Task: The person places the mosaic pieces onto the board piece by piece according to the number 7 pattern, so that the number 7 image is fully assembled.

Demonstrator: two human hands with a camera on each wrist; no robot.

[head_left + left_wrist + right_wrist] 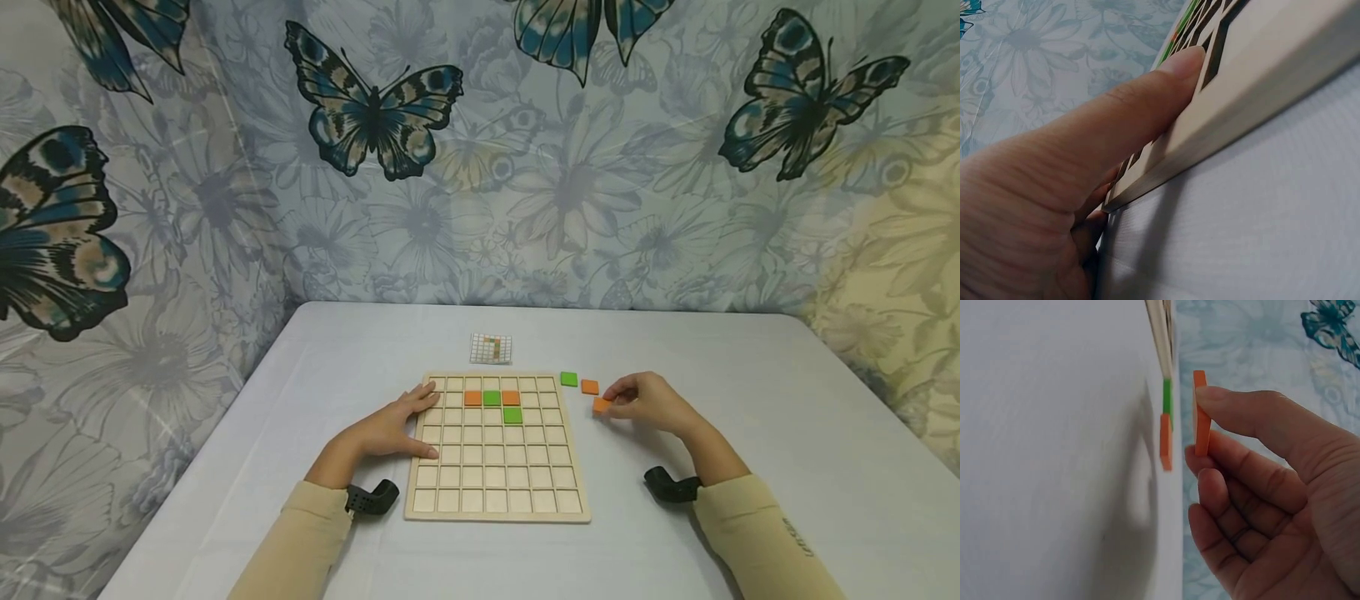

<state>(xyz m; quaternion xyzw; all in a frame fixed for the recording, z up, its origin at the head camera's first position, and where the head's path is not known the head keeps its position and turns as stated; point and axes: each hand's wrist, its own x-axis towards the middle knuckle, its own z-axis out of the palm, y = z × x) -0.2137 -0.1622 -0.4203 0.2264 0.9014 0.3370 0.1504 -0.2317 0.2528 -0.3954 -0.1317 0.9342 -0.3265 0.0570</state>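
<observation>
A wooden grid board (460,477) lies on the table; its upper rows hold orange tiles (472,398) and green tiles (512,415). My left hand (384,429) rests on the board's left edge, thumb and fingers spread. In the left wrist view the thumb (1141,103) lies across the board's rim (1210,134). Right of the board, my right hand (652,402) pinches an orange square tile (1201,415) between thumb and finger, held just off the table. Beyond it on the table lie a green tile (569,379) and another orange tile (590,387).
A small printed card (491,348) with a coloured grid pattern lies behind the board. White cloth covers the table (247,500). A butterfly-patterned backdrop (480,233) stands along the table's far edge.
</observation>
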